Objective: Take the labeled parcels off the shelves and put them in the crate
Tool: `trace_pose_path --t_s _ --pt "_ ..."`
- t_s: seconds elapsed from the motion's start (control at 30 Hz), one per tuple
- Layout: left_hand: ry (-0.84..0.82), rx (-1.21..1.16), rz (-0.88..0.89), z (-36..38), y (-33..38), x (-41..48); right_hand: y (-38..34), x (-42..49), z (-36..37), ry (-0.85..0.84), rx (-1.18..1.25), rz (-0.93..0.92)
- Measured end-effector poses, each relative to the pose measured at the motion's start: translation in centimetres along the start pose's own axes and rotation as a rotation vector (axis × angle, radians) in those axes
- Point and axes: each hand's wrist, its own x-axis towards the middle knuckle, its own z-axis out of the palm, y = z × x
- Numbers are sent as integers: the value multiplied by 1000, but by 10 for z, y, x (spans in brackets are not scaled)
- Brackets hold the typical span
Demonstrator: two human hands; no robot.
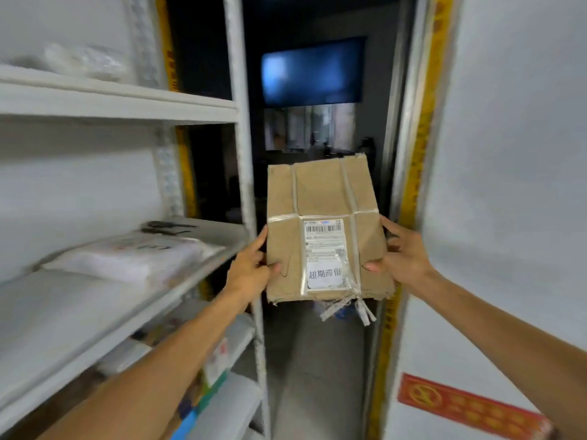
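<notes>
Head view shows a person holding a brown cardboard parcel [320,192] in the air between both hands, clear of the shelves [120,103], in the narrow gap beside them. The left hand [251,265] grips its left edge, thumb pressed on the front face and fingers [261,238] lying up along the side; the right hand [405,255] grips the right edge the same way, thumb on the front and its fingers round the side. Between the two thumbs sits a white shipping label [324,252] with a barcode and printed characters, under clear tape. White strapping [347,188] crosses the parcel, its loose ends hanging below the fingers. To the left of the left fingers, a shelf holds soft white packets [133,255]. Right of the right fingers stands a pale wall with a red sticker [470,408] low down. Beyond the fingertips, a dark screen [313,71] hangs in a dim room.
</notes>
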Motion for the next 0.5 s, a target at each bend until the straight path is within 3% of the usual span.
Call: trace_pose_path --t_s 0.27,0.5 --pt "-347 -14 62 216 14 -16 55 -106 -195 416 -376 133" --pt "-755 -33 212 400 49 -68 77 -230 -330 743 -432 376"
